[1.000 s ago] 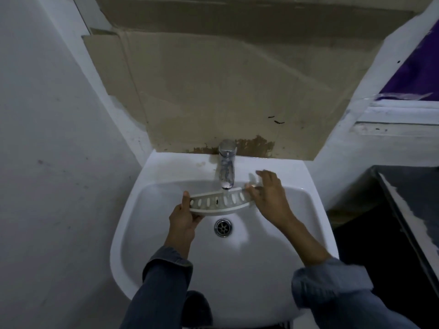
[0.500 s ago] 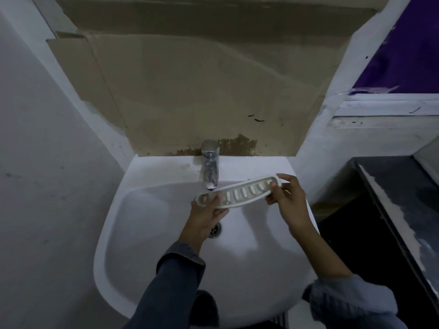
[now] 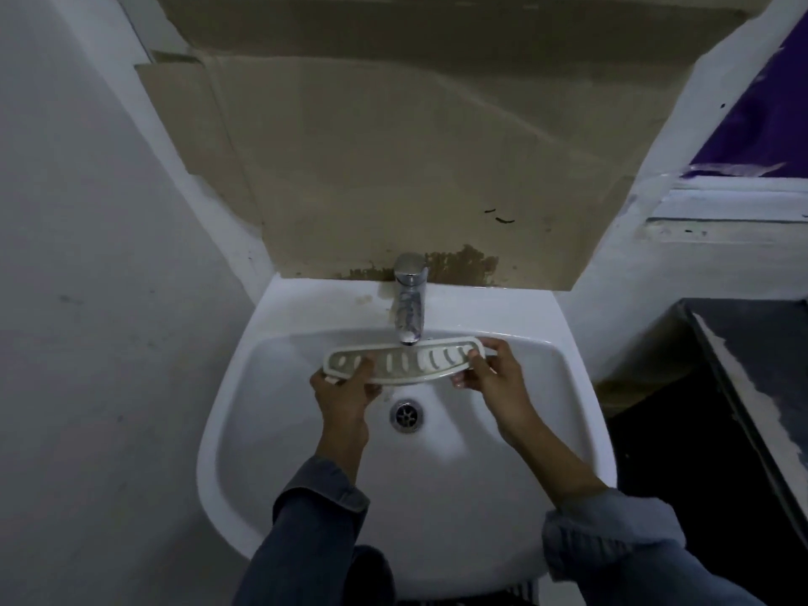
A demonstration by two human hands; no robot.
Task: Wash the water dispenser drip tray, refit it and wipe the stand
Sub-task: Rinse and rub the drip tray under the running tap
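- Holding the drip tray [image 3: 406, 361] level just under the tap [image 3: 410, 299] spout, over the basin [image 3: 306, 452]: left hand [image 3: 345, 393] grips its left end, right hand [image 3: 496, 376] pinches its right end.
- Washing looks underway; whether water runs, I cannot tell. Refitting and wiping the stand remain.
- Half a second ago the tray sat tilted, off to the right; now it is centred.

Head-worn, wide-angle, close over the sink [image 3: 437, 496], looking steeply down and forward toward the tap [image 3: 409, 299] at its far edge.
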